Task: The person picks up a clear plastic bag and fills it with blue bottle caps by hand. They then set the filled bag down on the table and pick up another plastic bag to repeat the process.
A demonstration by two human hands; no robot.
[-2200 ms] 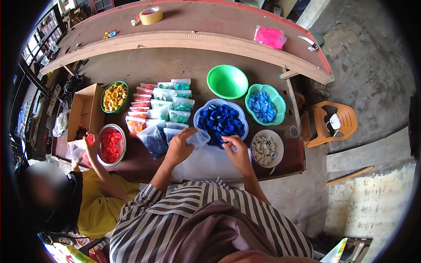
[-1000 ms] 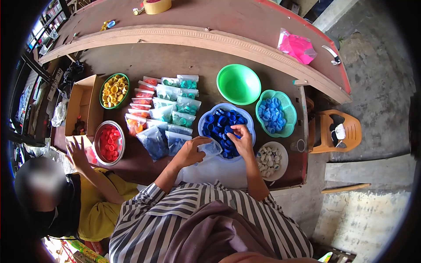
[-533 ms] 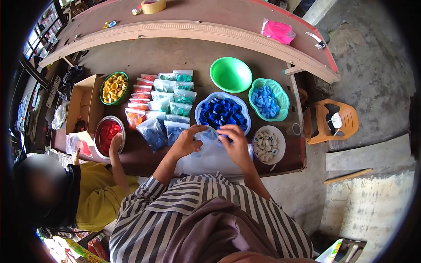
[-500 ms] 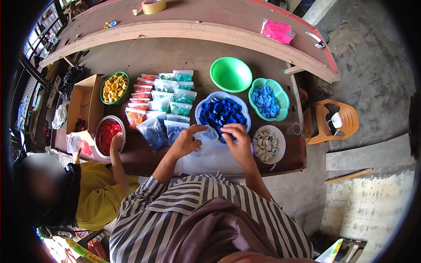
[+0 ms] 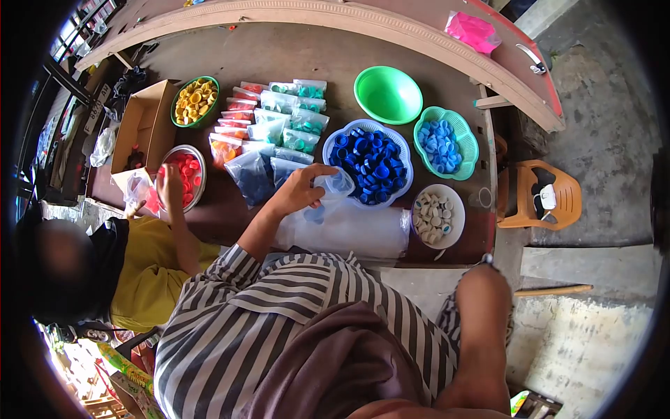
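Note:
My left hand (image 5: 305, 190) is closed on the rim of a clear plastic bag (image 5: 338, 183), with a few blue caps showing low in it. It hangs beside a lavender basket (image 5: 329, 155) full of dark blue bottle caps (image 5: 373, 164). Below the bag, a stack of clear plastic bags (image 5: 363, 230) lies along the table's front edge. My right arm is bent, its elbow out over the table's right corner and its forearm running back toward me; the hand itself is out of sight.
Filled bags (image 5: 269, 129) lie in rows at centre left. A green bowl (image 5: 388, 94), a teal basket of light blue caps (image 5: 467, 167) and a white bowl of whitish caps (image 5: 457, 213) stand rightward. A co-worker's hand (image 5: 169, 188) is at a metal bowl of red caps (image 5: 202, 180).
My right hand has left the blue caps and gone out of view, with the elbow swung out to the right. My left hand still holds the bag. The view has shifted.

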